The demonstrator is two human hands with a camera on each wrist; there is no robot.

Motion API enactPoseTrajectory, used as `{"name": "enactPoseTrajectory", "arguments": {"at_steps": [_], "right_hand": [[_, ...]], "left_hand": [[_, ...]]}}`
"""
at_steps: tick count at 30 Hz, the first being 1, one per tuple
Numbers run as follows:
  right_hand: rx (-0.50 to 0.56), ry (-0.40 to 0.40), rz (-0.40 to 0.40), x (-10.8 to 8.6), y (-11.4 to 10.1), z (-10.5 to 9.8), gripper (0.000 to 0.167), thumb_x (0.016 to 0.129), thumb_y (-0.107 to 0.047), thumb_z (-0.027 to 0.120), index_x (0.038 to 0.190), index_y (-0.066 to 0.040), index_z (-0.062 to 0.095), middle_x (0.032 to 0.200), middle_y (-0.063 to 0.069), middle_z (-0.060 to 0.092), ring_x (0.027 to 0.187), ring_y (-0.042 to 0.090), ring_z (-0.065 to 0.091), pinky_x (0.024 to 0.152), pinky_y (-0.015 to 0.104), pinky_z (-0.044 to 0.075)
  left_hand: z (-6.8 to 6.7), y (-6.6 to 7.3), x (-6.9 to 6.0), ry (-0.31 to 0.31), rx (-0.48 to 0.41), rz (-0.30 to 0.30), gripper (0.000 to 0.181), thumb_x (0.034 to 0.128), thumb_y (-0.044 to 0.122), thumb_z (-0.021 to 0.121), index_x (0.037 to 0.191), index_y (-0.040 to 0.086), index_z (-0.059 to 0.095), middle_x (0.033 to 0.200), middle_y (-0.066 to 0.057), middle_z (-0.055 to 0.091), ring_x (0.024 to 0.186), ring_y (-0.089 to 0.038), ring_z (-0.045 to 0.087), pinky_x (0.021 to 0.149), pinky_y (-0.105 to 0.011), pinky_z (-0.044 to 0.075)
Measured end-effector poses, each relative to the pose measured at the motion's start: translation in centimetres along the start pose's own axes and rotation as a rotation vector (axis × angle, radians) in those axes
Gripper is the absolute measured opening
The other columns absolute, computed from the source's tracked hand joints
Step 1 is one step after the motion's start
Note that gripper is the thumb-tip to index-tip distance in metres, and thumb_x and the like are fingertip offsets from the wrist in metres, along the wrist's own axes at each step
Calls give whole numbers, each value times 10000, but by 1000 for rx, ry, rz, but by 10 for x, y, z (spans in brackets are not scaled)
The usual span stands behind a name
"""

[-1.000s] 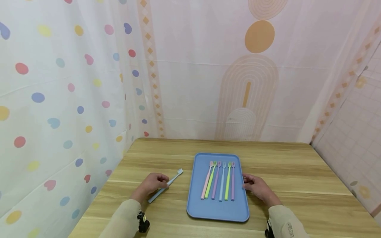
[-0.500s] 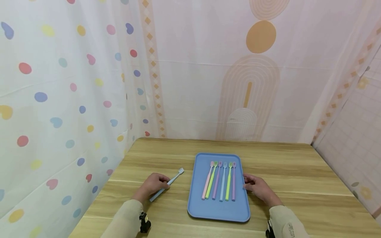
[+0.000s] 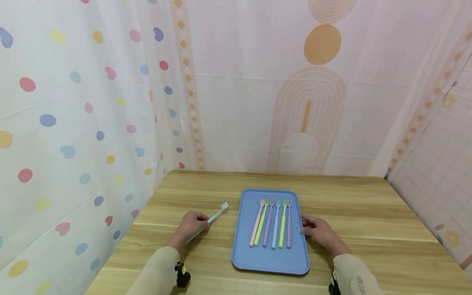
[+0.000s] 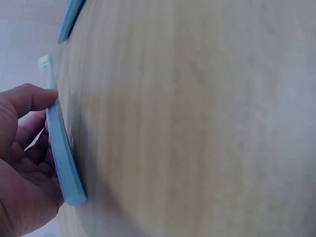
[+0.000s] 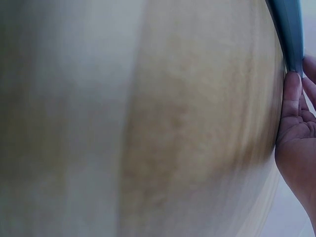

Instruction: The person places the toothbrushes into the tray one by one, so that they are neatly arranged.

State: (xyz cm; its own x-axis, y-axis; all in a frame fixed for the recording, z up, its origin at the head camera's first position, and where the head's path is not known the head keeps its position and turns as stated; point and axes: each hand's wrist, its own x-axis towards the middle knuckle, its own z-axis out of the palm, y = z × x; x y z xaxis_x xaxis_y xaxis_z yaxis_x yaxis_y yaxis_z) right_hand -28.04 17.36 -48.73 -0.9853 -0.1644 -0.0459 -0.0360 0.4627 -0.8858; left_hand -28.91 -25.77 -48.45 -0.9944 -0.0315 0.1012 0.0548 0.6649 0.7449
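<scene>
A light blue toothbrush is pinched by my left hand, to the left of the blue tray. The left wrist view shows thumb and fingertips on the upper part of its handle, with the white bristles beyond them. Part of the handle is hidden by the hand in the head view. My right hand holds the right rim of the blue tray. In the right wrist view, its thumb lies against the tray's edge. Several toothbrushes in pink, green, purple and blue lie side by side on the tray.
The wooden table extends around the tray on every side. Behind its far edge hangs a pale patterned curtain. Another curtain with coloured dots hangs along the left.
My left hand has taken a firmer pinch on the light blue toothbrush and moved it slightly away from me, apparently lifting it. The right hand and the tray have stayed in place.
</scene>
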Motion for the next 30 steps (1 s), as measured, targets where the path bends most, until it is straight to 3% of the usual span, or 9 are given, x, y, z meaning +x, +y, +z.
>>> {"name": "enactPoseTrajectory", "arguments": {"at_steps": [9,30], "right_hand": [[-5,0,-5,1,1,0,506,936,-6,629,1412,79,480,1156,149,615,1008,257,553,829,372,485],[-1,-5,-16,2,2,0,504,932,-8,636,1404,87,486,1144,147,619,998,254,551,822,369,484]], "left_hand": [[2,6,9,55,-71,-67,144,789,33,697,924,24,745,863,-36,692,792,-179,591,717,-320,475],[30,46,17,126,-241,-15,195,790,27,743,970,-48,747,781,-31,654,688,-131,552,611,-263,466]]}}
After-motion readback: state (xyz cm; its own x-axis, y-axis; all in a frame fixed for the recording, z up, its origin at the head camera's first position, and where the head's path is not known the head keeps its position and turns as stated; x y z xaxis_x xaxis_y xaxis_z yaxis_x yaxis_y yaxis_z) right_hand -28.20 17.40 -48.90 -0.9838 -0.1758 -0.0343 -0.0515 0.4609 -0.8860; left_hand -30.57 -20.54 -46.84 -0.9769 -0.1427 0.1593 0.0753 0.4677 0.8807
